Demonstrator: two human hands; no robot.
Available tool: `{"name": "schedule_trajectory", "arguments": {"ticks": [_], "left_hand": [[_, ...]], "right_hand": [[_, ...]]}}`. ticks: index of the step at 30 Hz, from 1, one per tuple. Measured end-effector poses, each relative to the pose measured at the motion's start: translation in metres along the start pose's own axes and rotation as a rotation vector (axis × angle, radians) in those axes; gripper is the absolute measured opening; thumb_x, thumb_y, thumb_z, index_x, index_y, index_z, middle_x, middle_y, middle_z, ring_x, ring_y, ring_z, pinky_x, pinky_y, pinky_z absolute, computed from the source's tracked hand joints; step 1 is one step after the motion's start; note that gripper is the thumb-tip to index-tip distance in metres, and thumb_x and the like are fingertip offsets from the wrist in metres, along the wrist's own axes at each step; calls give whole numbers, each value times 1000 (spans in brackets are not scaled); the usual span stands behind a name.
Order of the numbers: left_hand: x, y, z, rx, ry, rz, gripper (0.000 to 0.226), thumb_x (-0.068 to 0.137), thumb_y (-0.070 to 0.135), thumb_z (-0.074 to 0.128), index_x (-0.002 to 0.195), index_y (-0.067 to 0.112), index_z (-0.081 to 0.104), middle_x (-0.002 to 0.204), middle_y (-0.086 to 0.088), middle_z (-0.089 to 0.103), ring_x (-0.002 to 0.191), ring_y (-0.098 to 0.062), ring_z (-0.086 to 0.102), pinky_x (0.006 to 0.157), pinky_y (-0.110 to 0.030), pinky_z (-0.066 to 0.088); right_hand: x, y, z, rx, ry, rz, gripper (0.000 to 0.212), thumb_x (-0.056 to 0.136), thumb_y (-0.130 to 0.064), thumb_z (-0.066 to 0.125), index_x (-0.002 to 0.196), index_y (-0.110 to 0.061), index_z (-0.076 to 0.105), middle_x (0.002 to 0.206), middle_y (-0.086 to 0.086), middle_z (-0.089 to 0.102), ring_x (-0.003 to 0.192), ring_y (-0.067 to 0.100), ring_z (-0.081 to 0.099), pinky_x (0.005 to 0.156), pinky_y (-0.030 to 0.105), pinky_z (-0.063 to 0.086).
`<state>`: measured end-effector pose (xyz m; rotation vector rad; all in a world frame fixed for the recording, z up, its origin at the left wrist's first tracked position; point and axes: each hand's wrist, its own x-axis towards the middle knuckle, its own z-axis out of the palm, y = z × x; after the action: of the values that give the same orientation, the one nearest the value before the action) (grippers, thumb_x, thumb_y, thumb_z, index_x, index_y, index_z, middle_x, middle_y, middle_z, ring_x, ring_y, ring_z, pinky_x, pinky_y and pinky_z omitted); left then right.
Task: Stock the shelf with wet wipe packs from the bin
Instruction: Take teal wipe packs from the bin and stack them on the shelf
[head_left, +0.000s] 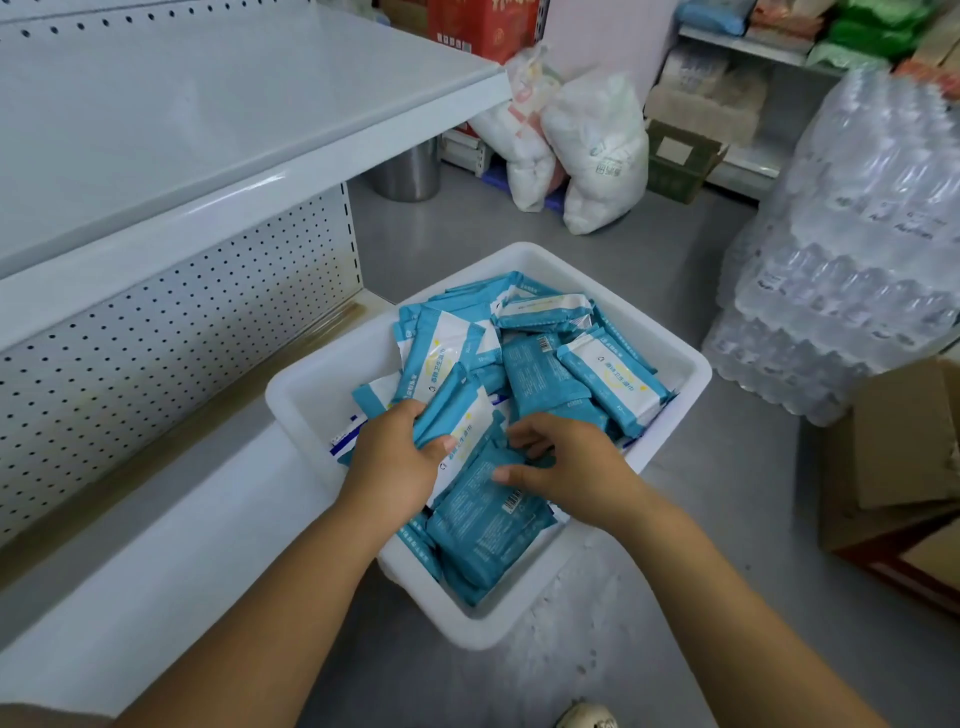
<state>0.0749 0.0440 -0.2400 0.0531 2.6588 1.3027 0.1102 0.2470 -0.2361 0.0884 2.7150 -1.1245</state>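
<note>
wet wipe packs (530, 364) heaped in the white bin (693, 364): likely light, soft, slick pouches, best squeezed across flat faces; left hand (400, 460) grip clamps several, right hand (569, 462) grip curls round another.

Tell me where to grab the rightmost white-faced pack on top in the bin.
Probably from above, pinching the pack across its narrow width at mid-length: it lies face up atop the others, with both long edges exposed.
</note>
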Motion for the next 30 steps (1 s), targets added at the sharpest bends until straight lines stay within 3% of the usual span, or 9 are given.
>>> {"name": "schedule_trajectory", "arguments": {"ticks": [3,6,11,14,16,18,22,25,30], "left_hand": [[0,2,-3,-57,73,-22,21,95,24,67,113,13,62,101,-2,66,81,-10,58,57,-11,36],[0,2,-8,-125,126,-44,22,95,22,67,114,12,62,103,-3,67,82,-10,60,56,-9,37],[-3,1,-23,-198,175,-63,19,95,23,67,112,15,63,101,0,69,82,-8,64,58,-15,44],[-7,-3,-34,-249,155,-86,18,95,23,68,110,16,64,99,0,70,85,-13,67,67,-28,54],[-10,-6,-40,-266,137,-83,17,94,23,68,109,17,64,98,0,71,87,-16,68,74,-34,57],[-13,-9,-47,-303,126,-84,17,94,24,68,109,17,65,97,0,71,87,-15,68,72,-31,56],[-19,-13,-58,-396,101,-110,19,93,24,70,111,18,66,101,1,73,92,-16,71,83,-38,60],[-23,-14,-67,-471,85,-111,14,93,23,70,107,20,68,100,3,75,93,-15,73,83,-36,60],[-26,-13,-88,-576,115,-94,9,94,22,70,102,24,70,98,4,78,93,-16,74,90,-47,58]], "right_hand": [[2,-3,-2,-132,-98,10,69,70,-47,87,130,-31,59,115,-14,57,102,5,56,91,19,46],[4,-6,-2,-269,-136,-15,74,69,-47,88,134,-32,55,122,-9,53,110,14,53,101,30,46],[9,-17,1,-378,-180,-13,74,73,-42,86,137,-23,52,126,-3,54,122,19,44,109,39,37],[15,-18,5,-396,-194,17,72,74,-42,86,136,-24,53,123,1,53,122,23,42,107,40,38],[17,-14,9,-360,-181,37,67,73,-43,86,131,-27,56,117,-1,51,118,24,43,104,39,41],[16,-12,10,-306,-159,47,59,72,-41,87,121,-29,58,115,-2,50,110,21,47,97,35,44],[11,-15,4,-162,-174,27,46,73,-30,88,104,-25,55,106,-2,59,95,18,56,79,28,49],[8,-24,-1,-59,-208,44,47,73,-28,89,104,-30,54,109,-3,65,98,17,63,84,31,55],[0,-62,-18,412,39,63,46,77,-18,86,114,-19,58,90,0,77,76,15,75,63,27,61]]}}
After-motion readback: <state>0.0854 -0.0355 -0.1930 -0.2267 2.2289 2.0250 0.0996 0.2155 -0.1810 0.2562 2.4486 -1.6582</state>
